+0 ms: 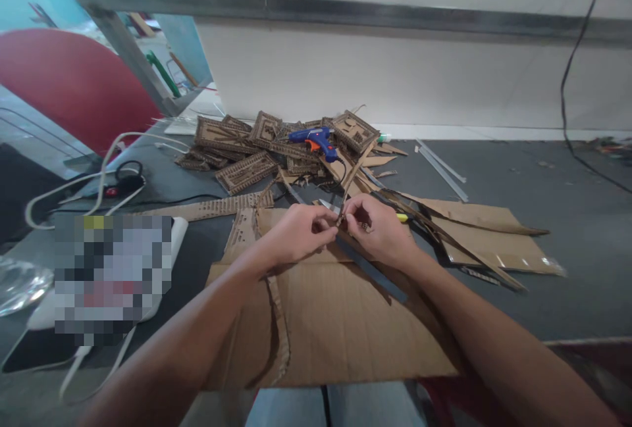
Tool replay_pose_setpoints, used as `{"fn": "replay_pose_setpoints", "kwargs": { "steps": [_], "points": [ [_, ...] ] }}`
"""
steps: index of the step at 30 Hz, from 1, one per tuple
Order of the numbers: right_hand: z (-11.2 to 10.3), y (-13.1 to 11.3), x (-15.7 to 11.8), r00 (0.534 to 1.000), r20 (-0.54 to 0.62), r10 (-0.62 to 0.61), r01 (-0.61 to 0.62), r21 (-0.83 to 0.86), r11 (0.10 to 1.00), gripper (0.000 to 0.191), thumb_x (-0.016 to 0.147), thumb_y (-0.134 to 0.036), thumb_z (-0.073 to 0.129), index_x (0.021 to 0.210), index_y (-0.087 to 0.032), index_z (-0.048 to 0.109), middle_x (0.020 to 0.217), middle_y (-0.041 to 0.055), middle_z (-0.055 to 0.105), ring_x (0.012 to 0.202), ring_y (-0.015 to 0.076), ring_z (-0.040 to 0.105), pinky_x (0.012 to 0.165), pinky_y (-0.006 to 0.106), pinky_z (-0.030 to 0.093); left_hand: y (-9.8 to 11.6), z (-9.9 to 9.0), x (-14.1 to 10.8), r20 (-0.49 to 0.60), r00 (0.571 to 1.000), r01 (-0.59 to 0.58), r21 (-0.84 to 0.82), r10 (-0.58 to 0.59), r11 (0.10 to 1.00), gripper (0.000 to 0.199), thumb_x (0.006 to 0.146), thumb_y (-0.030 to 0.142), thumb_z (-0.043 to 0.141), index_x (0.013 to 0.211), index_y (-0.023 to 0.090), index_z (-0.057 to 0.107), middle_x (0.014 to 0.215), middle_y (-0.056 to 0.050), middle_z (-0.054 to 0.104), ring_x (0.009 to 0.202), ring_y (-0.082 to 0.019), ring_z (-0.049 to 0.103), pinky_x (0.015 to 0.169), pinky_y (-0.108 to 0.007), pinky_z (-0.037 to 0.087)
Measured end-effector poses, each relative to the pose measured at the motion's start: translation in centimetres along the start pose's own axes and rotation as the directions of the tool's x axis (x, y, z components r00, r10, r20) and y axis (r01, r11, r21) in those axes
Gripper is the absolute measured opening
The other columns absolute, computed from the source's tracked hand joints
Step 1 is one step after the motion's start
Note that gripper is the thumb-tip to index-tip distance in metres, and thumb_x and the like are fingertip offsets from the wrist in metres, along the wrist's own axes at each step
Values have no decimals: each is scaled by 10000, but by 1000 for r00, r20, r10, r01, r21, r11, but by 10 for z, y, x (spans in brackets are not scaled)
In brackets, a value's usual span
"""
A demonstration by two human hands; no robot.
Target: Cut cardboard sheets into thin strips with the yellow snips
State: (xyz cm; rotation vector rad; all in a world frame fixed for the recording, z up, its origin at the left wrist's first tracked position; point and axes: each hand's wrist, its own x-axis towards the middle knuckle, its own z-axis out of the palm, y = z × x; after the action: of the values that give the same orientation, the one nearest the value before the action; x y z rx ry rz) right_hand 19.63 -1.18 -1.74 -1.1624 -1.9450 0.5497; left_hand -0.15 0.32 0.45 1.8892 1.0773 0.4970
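My left hand [306, 233] and my right hand [378, 229] meet over the middle of the work surface, fingers closed in a pinch. Between them they hold a thin cardboard strip [356, 170], whose long end sticks up and away from me. Fingers partly hide its lower end. Below my hands, a metal ruler [378, 276] lies slantwise on a large cardboard sheet [340, 335]. A pointed metal blade tip [326, 205] shows just behind the fingers. The yellow end of a tool [402, 218] shows beside my right hand; its kind is hidden.
Behind my hands a blue glue gun [318, 141] rests on a pile of framed cardboard pieces [247, 174]. Cardboard strips and a flat piece [484, 229] lie right. Two pale sticks [444, 174] lie farther back. White cables [103, 177] and a blurred-out device [113, 276] are left.
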Motion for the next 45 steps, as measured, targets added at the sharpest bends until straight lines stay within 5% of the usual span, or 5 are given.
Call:
{"fn": "replay_pose_setpoints", "kwargs": {
  "steps": [9, 18, 23, 34, 45],
  "points": [
    [-5, 6, 0, 995, 38, -93, 94, -25, 995, 44, 892, -174, 597, 881, -215, 583, 918, 53, 645, 786, 171, 606, 707, 311, 495, 0, 1, 1, -43, 999, -14, 29, 15, 999, 210, 823, 269, 637, 980, 153, 712, 797, -49, 762, 709, -168, 690, 650, -255, 517],
    [-4, 2, 0, 986, 86, -140, 142, -13, 990, 92, 908, -144, 534, 855, -218, 523, 908, 57, 630, 811, 173, 585, 720, 303, 480, -2, 5, 2, 14, 993, 114, -313, -115, 943, 332, 839, 400, 665, 1043, 139, 661, 767, -64, 718, 651, -153, 664, 494, -217, 460],
    [-2, 2, 0, 983, 106, -151, 153, -13, 988, 97, 905, -139, 524, 853, -218, 501, 900, 50, 607, 806, 168, 562, 723, 300, 467, -3, 6, 3, 15, 993, 116, -313, -118, 942, 348, 828, 370, 670, 1078, 129, 664, 735, -56, 714, 585, -138, 625, 450, -209, 425],
    [-4, 4, -1, 970, 171, -170, 172, 6, 985, 96, 932, -143, 480, 883, -225, 468, 938, 53, 580, 844, 172, 554, 749, 305, 463, 0, 0, 2, 20, 1000, 18, -265, -13, 964, 262, 831, 310, 666, 1013, 122, 672, 755, -44, 728, 629, -139, 661, 617, -257, 516],
    [-5, 3, -3, 989, 116, -90, 92, -13, 996, 63, 925, -167, 506, 889, -218, 499, 884, 39, 620, 769, 162, 571, 687, 295, 457, 0, -1, 1, 30, 999, 22, -222, -15, 975, 233, 829, 258, 643, 1025, 138, 679, 807, -47, 752, 592, -119, 647, 582, -236, 512]
  ]
}}
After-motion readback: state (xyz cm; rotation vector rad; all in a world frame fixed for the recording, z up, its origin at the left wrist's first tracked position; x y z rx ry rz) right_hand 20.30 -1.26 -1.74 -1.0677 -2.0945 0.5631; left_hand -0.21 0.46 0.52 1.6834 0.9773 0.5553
